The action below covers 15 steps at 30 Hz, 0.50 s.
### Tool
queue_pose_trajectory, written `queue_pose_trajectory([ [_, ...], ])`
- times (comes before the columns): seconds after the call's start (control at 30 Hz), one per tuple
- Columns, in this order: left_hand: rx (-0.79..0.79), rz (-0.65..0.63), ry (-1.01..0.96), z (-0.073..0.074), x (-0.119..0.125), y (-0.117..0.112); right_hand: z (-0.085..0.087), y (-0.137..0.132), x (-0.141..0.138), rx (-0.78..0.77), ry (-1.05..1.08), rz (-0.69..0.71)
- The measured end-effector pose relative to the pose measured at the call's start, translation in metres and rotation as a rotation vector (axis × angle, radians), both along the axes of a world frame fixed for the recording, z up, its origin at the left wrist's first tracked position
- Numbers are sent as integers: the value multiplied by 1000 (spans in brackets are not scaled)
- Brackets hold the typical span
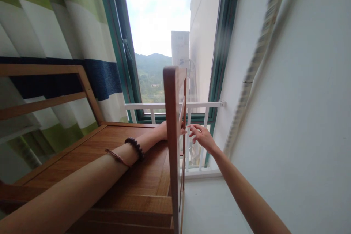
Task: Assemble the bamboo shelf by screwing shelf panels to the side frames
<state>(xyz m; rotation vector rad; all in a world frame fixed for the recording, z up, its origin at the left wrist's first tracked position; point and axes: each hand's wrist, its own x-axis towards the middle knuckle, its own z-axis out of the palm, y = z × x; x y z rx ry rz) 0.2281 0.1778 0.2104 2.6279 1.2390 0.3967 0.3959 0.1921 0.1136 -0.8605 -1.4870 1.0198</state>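
My left arm reaches across the wooden shelf board [137,175] of a brown wooden rack. My left hand [183,131] is mostly hidden behind the rack's upright post [172,135]; only bits of its fingers show past the post, near the rear upright. On the outer side of the rack, my right hand [202,137] is raised close to those fingers. Its thumb and index finger come together at a thin, dark sliver by the rear upright, too small to name. The other right fingers are curled.
Beyond the rack are a white railing [214,105] and a green-framed window [226,36]. A striped curtain [95,73] hangs at left behind the rack's other end frame [89,98]. A wrapped pipe [259,55] runs down the white wall [307,98] at right.
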Motion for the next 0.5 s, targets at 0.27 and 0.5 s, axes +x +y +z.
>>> queue_pose_trajectory([
  [0.27,28,246,296,6,0,-4,-6,-26,7,-8,-13,93],
  [0.5,5,220,290,6,-1,-2,16,-47,0,-7,100,54],
])
